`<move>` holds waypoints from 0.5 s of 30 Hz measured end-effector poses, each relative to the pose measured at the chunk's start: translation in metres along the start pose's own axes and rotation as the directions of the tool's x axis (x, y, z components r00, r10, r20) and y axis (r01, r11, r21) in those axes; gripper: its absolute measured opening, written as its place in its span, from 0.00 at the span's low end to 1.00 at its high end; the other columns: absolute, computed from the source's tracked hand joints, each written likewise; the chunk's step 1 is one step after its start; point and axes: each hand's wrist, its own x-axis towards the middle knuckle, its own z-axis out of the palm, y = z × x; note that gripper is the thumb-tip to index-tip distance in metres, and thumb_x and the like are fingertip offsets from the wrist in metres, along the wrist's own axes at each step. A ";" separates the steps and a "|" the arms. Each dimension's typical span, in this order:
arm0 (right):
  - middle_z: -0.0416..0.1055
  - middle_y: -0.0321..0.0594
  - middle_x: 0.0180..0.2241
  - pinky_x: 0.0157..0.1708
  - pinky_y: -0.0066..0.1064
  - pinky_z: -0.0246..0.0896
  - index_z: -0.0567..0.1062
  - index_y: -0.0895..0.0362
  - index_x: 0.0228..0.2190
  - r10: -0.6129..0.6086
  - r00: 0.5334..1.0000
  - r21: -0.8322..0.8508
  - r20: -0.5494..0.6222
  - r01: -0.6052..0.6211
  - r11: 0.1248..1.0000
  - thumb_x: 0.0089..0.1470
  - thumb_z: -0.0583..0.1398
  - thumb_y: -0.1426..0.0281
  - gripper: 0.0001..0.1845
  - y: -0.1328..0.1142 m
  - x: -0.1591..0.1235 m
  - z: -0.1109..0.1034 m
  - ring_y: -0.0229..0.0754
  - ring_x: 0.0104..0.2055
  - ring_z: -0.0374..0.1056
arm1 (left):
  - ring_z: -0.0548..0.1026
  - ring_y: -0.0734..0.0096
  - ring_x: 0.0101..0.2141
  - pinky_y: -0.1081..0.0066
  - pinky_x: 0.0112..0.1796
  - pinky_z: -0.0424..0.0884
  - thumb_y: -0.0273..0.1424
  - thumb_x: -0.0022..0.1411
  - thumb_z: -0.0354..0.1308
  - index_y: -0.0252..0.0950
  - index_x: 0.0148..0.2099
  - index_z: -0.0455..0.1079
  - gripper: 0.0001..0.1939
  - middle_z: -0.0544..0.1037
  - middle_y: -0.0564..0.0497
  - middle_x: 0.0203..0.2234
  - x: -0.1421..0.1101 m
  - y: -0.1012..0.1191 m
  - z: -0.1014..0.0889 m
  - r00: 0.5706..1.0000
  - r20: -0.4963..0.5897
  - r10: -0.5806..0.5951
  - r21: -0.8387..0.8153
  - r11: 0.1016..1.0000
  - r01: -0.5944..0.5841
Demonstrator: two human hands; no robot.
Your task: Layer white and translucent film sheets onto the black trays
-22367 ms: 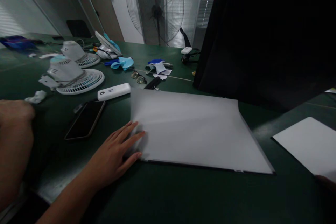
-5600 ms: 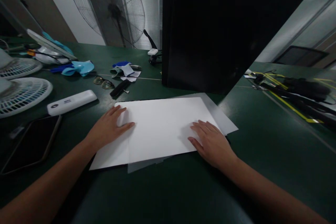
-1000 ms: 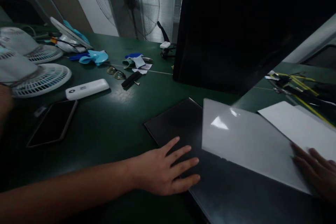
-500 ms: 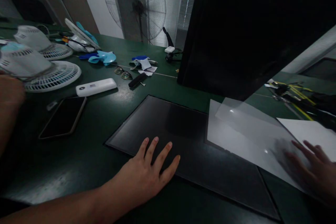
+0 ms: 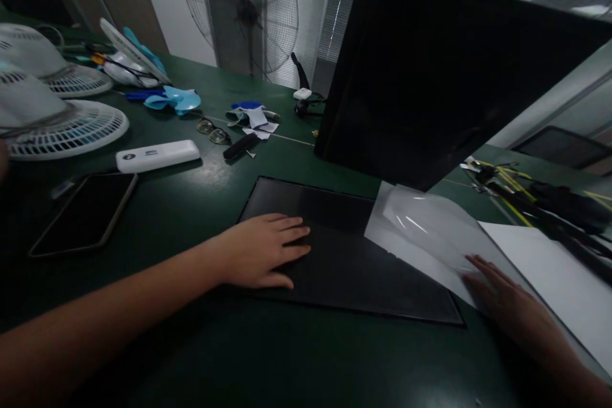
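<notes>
A flat black panel with a thin edge lies on the green tabletop in front of me. My left hand rests flat on its left part, fingers stretched and slightly spread. Translucent white sheets overlap the panel's right end, and the upper one bulges up with bright glints. On their near right side lies my right hand, fingers extended and close together, with nothing visibly gripped. Under the sheets' right side is an opaque white sheet. A large black monitor-like screen stands tilted behind the panel.
To the left lie a phone, a white power-bank-like device, glasses and a black clip-like item. White fan parts stand farther left. Yellow-and-black cords lie at the right.
My left hand has shifted left on the black panel. My right hand has moved left over the translucent sheets, and the upper sheet now bulges. The camera view has shifted, showing the screen's top edge.
</notes>
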 end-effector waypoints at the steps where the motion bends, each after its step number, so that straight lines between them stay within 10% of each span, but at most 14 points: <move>1: 0.66 0.48 0.66 0.56 0.49 0.73 0.78 0.47 0.59 -0.022 1.000 -0.014 0.015 0.022 1.000 0.70 0.49 0.53 0.27 -0.003 0.000 -0.005 0.61 0.63 0.68 | 0.63 0.43 0.72 0.47 0.69 0.60 0.52 0.70 0.63 0.45 0.73 0.67 0.35 0.63 0.42 0.74 -0.003 -0.012 0.003 0.998 0.006 -0.068 -0.032 0.997 0.068; 9: 0.73 0.47 0.60 0.61 0.60 0.70 0.81 0.49 0.56 -0.155 0.988 -0.074 0.026 0.156 0.985 0.72 0.48 0.52 0.28 -0.046 0.009 -0.025 0.62 0.60 0.72 | 0.51 0.55 0.76 0.51 0.74 0.44 0.48 0.79 0.49 0.38 0.79 0.53 0.35 0.52 0.42 0.77 -0.013 -0.044 0.026 0.969 0.054 -0.242 -0.184 0.951 0.248; 15: 0.69 0.44 0.64 0.60 0.54 0.74 0.74 0.51 0.64 -0.445 0.896 0.017 -0.006 0.445 0.895 0.74 0.52 0.51 0.29 -0.190 0.016 -0.032 0.55 0.63 0.70 | 0.49 0.46 0.76 0.50 0.71 0.54 0.52 0.79 0.44 0.33 0.82 0.41 0.42 0.41 0.36 0.79 -0.019 -0.047 0.028 0.922 -0.119 -0.369 -0.268 0.906 0.328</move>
